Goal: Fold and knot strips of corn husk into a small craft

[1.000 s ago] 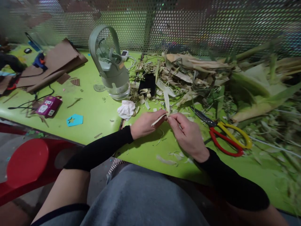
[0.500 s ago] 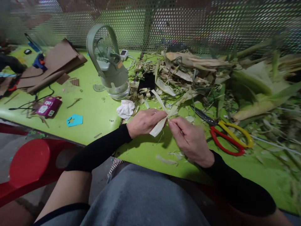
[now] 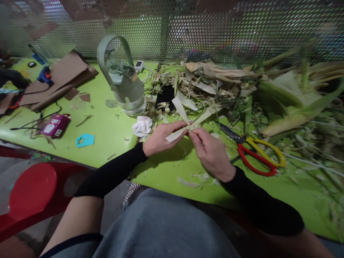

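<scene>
Pale corn husk strips (image 3: 180, 109) fan out from a knot-like middle between my two hands, above the green table. My left hand (image 3: 164, 136) pinches them from the left, one strip lying across its fingers. On the other side my right hand (image 3: 211, 150) has thumb and forefinger closed on the husk close to that middle; exactly what sits under its fingertips is hidden. Scissors (image 3: 251, 150) with one red and one yellow handle lie just right of my right hand. A crumpled white tissue (image 3: 142, 127) rests beside my left hand.
Husk scraps (image 3: 212, 84) and whole corn husks (image 3: 290, 104) heap along the back and right. A green water bottle (image 3: 123, 82) stands behind the tissue. Cardboard (image 3: 64, 77), a purple box (image 3: 56, 125) and a blue paper piece (image 3: 85, 140) lie left. A red stool (image 3: 33, 190) stands below.
My right hand has moved slightly up and left, closer to my left hand. The husk strips have turned a little and spread wider, the lower strip now pointing more to the left.
</scene>
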Available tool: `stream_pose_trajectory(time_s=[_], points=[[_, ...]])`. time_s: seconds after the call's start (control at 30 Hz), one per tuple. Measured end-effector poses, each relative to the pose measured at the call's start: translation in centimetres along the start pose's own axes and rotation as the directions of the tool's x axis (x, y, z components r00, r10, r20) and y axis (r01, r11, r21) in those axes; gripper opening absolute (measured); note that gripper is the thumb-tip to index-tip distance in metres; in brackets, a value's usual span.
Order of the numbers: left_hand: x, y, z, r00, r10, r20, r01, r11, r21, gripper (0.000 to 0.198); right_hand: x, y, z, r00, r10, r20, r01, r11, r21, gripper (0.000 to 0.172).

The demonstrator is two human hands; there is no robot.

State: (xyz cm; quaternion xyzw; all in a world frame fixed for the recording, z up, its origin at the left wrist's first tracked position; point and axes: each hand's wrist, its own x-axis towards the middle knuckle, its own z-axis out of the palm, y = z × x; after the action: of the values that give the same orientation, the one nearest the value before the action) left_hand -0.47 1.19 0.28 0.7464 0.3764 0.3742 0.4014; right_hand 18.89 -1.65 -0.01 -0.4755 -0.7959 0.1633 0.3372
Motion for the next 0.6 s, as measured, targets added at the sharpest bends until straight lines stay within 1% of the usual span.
stream_pose_trajectory(time_s=[0.1, 0.17, 0.2, 0.27, 0.33, 0.4, 0.5, 0.6], points=[[0.2, -0.4, 0.0, 0.999, -0.031, 0.009, 0.032, 0.993, -0.117, 0.031, 0.4, 0.4, 0.2, 1.000, 0.026, 0.005, -0.026, 1.000, -0.005, 0.025], [0.4, -0.9, 0.0, 0.998, -0.068, -0.005, 0.065, 0.979, -0.195, 0.036, 0.5, 0.4, 0.1, 0.998, 0.054, 0.020, -0.055, 0.998, 0.026, 0.026], [0.5, -1.1, 0.0, 0.996, -0.090, -0.005, 0.086, 0.967, -0.239, 0.038, 0.5, 0.3, 0.0, 0.996, 0.080, 0.028, -0.081, 0.995, 0.062, 0.027], [0.6, -1.4, 0.0, 0.989, -0.144, 0.042, 0.150, 0.932, -0.330, 0.041, 0.6, 0.3, -0.2, 0.988, 0.151, 0.027, -0.153, 0.972, 0.178, 0.028], [0.7, -1.4, 0.0, 0.974, -0.194, 0.117, 0.225, 0.886, -0.406, 0.043, 0.7, 0.5, -0.2, 0.973, 0.232, 0.016, -0.225, 0.918, 0.327, 0.029], [0.6, -1.2, 0.1, 0.959, -0.225, 0.170, 0.279, 0.842, -0.461, 0.041, 0.7, 0.7, -0.1, 0.960, 0.280, 0.013, -0.254, 0.852, 0.458, 0.030], [0.3, -0.8, 0.4, 0.954, -0.242, 0.176, 0.298, 0.816, -0.496, 0.036, 0.6, 0.8, 0.1, 0.949, 0.312, 0.055, -0.289, 0.780, 0.555, 0.031], [0.1, -0.6, 0.5, 0.949, -0.268, 0.165, 0.313, 0.843, -0.436, 0.025, 0.4, 0.8, 0.2, 0.922, 0.368, 0.125, -0.367, 0.721, 0.587, 0.035]])
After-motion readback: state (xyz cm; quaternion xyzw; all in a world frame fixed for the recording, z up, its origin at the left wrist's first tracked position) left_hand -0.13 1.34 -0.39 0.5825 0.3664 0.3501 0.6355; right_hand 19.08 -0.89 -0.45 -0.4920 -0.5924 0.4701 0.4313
